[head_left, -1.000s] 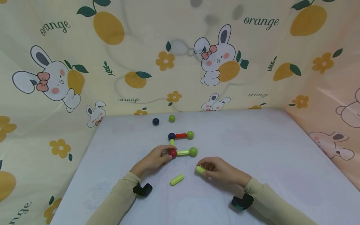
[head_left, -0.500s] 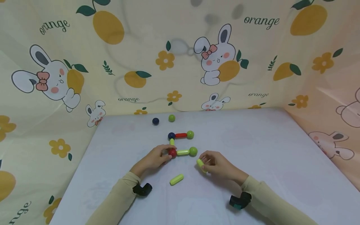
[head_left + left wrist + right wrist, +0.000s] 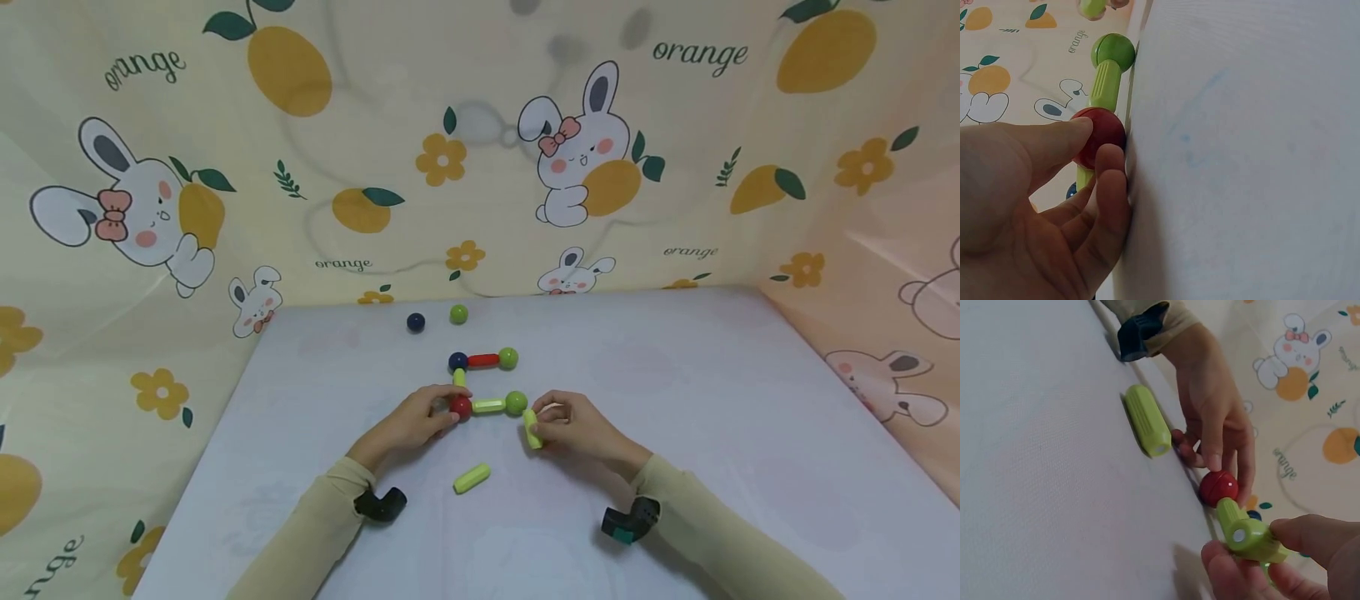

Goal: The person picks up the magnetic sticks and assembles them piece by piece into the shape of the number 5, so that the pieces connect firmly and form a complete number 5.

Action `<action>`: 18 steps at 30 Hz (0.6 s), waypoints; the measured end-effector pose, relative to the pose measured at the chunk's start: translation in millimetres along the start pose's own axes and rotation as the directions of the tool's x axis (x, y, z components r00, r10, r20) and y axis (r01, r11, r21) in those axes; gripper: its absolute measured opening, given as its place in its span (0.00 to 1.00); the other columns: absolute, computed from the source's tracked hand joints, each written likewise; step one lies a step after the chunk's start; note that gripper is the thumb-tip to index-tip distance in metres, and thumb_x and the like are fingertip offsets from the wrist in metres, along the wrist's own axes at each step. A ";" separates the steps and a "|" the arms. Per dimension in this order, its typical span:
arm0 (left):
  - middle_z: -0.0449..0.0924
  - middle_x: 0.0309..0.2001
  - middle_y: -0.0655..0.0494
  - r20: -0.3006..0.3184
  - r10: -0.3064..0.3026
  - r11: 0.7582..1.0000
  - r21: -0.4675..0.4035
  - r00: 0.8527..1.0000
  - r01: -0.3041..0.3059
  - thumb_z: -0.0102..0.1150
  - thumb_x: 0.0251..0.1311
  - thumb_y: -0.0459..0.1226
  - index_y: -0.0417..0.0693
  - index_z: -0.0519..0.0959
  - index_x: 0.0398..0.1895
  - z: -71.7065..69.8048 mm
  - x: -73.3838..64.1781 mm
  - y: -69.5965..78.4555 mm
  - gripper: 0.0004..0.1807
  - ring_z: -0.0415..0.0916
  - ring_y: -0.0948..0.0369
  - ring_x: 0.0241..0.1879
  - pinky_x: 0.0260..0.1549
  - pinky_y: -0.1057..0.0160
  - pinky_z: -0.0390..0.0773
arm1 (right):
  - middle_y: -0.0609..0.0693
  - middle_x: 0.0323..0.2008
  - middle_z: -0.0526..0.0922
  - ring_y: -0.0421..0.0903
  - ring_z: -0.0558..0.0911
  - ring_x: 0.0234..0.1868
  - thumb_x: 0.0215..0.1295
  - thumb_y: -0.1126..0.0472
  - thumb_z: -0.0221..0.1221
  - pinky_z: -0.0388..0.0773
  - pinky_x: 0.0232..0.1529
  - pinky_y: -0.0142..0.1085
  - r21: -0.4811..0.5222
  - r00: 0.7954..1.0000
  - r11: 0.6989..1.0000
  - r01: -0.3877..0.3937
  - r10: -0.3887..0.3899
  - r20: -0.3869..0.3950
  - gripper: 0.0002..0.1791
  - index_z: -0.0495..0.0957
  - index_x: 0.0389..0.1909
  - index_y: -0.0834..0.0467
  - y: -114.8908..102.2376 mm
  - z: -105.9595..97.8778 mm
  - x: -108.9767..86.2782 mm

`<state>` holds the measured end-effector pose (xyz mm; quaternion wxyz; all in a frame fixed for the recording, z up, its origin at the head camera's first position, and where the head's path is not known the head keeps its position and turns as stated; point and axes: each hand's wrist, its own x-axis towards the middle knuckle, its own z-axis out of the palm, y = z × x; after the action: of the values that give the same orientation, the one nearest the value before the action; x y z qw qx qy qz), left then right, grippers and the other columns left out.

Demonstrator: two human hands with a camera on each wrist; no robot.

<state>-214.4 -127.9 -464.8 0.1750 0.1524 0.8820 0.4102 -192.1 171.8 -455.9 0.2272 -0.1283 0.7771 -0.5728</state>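
My left hand [image 3: 411, 423] pinches a red ball [image 3: 1102, 134] between thumb and fingers. From that ball a light green rod [image 3: 489, 406] runs right to a green ball [image 3: 516, 403]. Another light green rod [image 3: 459, 378] leads back to a dark blue ball [image 3: 458, 362], which a red rod [image 3: 483, 360] joins to a second green ball [image 3: 508, 358]. My right hand [image 3: 585, 429] holds a loose light green rod [image 3: 532, 430] by thumb and fingertips, its far end right beside the nearer green ball. In the right wrist view a pale disc shows on this rod's end.
One more light green rod [image 3: 472, 478] lies on the white table [image 3: 675, 367] between the forearms. At the back are a loose dark blue ball [image 3: 416, 322] and a loose green ball [image 3: 459, 314]. A printed cloth [image 3: 480, 208] hangs behind the table's far edge.
My right hand has moved forward with its light green rod, turning it more upright in the head view and bringing it near the green ball. The left hand has stayed on the red ball.
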 end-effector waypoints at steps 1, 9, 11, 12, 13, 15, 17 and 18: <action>0.74 0.65 0.50 0.001 -0.002 1.000 0.004 1.000 0.002 0.58 0.71 0.36 0.63 0.76 0.65 -0.1 0.1 0.1 0.22 0.72 0.60 0.30 0.32 0.66 0.72 | 0.54 0.38 0.87 0.41 0.85 0.33 0.67 0.64 0.62 0.86 0.36 0.35 0.019 1.000 1.000 -0.011 0.011 0.009 0.19 0.71 0.54 0.69 0.9 -0.2 1.1; 0.73 0.67 0.50 -0.007 0.001 1.000 0.001 1.000 -0.001 0.58 0.71 0.36 0.64 0.76 0.65 0.1 -0.7 0.7 0.21 0.71 0.59 0.34 0.33 0.64 0.71 | 0.50 0.36 0.88 0.41 0.87 0.30 0.69 0.63 0.60 0.86 0.36 0.35 0.133 0.995 0.986 -0.096 0.090 0.054 0.21 0.68 0.56 0.69 4.1 0.6 4.7; 0.73 0.68 0.50 -0.008 0.001 1.000 -0.002 1.000 -0.001 0.58 0.71 0.36 0.64 0.76 0.65 0.0 -1.2 1.1 0.21 0.71 0.59 0.36 0.34 0.64 0.71 | 0.50 0.35 0.88 0.41 0.87 0.30 0.69 0.63 0.60 0.86 0.36 0.35 0.139 0.994 0.986 -0.097 0.090 0.057 0.21 0.68 0.56 0.70 5.0 0.9 5.8; 0.73 0.68 0.49 -0.008 0.002 1.000 -0.003 1.000 -0.002 0.58 0.71 0.36 0.63 0.76 0.64 0.2 -1.4 0.8 0.21 0.71 0.59 0.36 0.34 0.64 0.71 | 0.50 0.35 0.88 0.41 0.87 0.30 0.69 0.64 0.60 0.86 0.36 0.35 0.142 0.994 0.985 -0.098 0.091 0.059 0.20 0.68 0.56 0.70 5.6 1.1 6.6; 0.73 0.68 0.49 -0.008 0.002 1.000 -0.003 1.000 -0.002 0.58 0.71 0.36 0.63 0.76 0.64 0.3 -1.6 1.0 0.21 0.71 0.59 0.36 0.33 0.64 0.71 | 0.49 0.35 0.88 0.41 0.87 0.29 0.69 0.64 0.60 0.86 0.36 0.35 0.142 0.994 0.985 -0.097 0.089 0.061 0.20 0.68 0.56 0.70 6.1 1.2 7.2; 0.73 0.68 0.49 -0.007 0.002 1.000 -0.004 1.000 -0.002 0.58 0.71 0.36 0.62 0.76 0.65 0.1 -1.9 1.6 0.21 0.71 0.59 0.35 0.33 0.64 0.71 | 0.49 0.35 0.88 0.41 0.87 0.29 0.69 0.64 0.60 0.86 0.36 0.35 0.145 0.994 0.985 -0.098 0.089 0.066 0.20 0.69 0.56 0.71 7.5 1.5 8.8; 0.73 0.67 0.49 -0.006 0.004 1.000 -0.006 1.000 -0.004 0.58 0.71 0.36 0.61 0.76 0.65 0.1 -1.9 1.9 0.21 0.71 0.59 0.33 0.33 0.64 0.71 | 0.49 0.35 0.88 0.41 0.87 0.29 0.69 0.64 0.60 0.86 0.35 0.35 0.143 0.993 0.985 -0.100 0.090 0.070 0.20 0.69 0.56 0.71 8.1 2.1 10.0; 0.73 0.67 0.49 -0.006 0.004 1.000 -0.006 1.000 -0.004 0.58 0.71 0.36 0.61 0.76 0.65 0.1 -1.9 1.8 0.21 0.71 0.59 0.33 0.33 0.64 0.71 | 0.50 0.36 0.88 0.41 0.87 0.30 0.69 0.64 0.60 0.86 0.36 0.35 0.141 0.993 0.984 -0.106 0.097 0.068 0.20 0.69 0.56 0.71 8.4 2.4 10.7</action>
<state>-212.4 -127.5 -463.1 0.1719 0.1524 0.8809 0.4138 -199.6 167.6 -466.7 0.2884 -0.0894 0.7319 -0.6109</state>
